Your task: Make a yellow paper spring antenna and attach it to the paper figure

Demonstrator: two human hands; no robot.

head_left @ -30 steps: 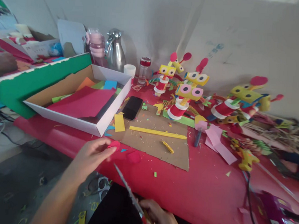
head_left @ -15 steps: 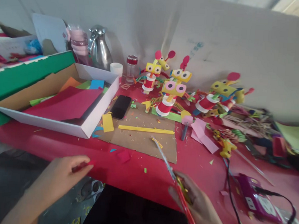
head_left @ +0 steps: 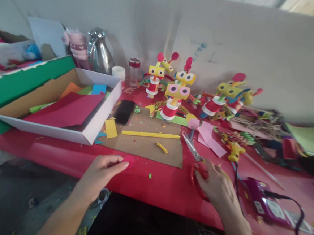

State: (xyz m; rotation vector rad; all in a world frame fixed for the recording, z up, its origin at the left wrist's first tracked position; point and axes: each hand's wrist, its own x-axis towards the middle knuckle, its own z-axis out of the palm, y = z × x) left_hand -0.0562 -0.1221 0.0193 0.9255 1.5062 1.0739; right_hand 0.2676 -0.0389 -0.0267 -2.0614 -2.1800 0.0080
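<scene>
My left hand (head_left: 106, 168) is at the front edge of the table, thumb and forefinger closed on a small red paper piece (head_left: 128, 161). To the right, my right hand (head_left: 218, 182) is closed on the red handles of a pair of scissors (head_left: 194, 149). The blades point away from me, beside the right edge of a brown cardboard sheet (head_left: 143, 149). A yellow paper strip (head_left: 150, 134) and a small yellow paper coil (head_left: 162, 148) lie on the cardboard between my hands.
An open box (head_left: 91, 126) of coloured paper stands left, beside a phone (head_left: 124, 112). Several paper-cup robot figures (head_left: 170, 109) stand at the back. Pink paper (head_left: 211, 140), a yellow glue gun (head_left: 236, 151) with a black cord and a purple box (head_left: 267, 204) lie right.
My left hand has moved right and forward to the red paper piece. My right hand has moved forward and right, and the scissors are lower, at the cardboard's right edge.
</scene>
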